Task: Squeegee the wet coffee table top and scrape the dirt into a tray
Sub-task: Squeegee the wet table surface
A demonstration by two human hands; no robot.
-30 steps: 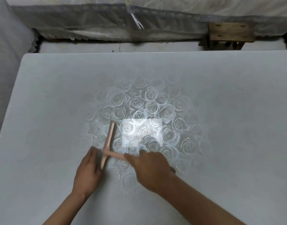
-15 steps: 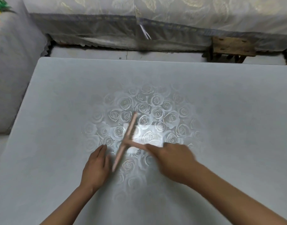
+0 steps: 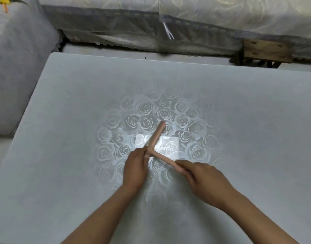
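The right hand, lower centre-right of the frame, is clamped round the handle end of a pink T-shaped squeegee — a grip suited to driving the tool. The left hand, just beside it at centre, lies on the near end of the blade, likely to bear it down flat; whether those fingers curl round it or only press is hard to tell. The blade slants up and right across the coffee table top, over printed roses and a glare patch. No tray shows — scraping into it seems some way off. Cloth-draped furniture fills the upper left.
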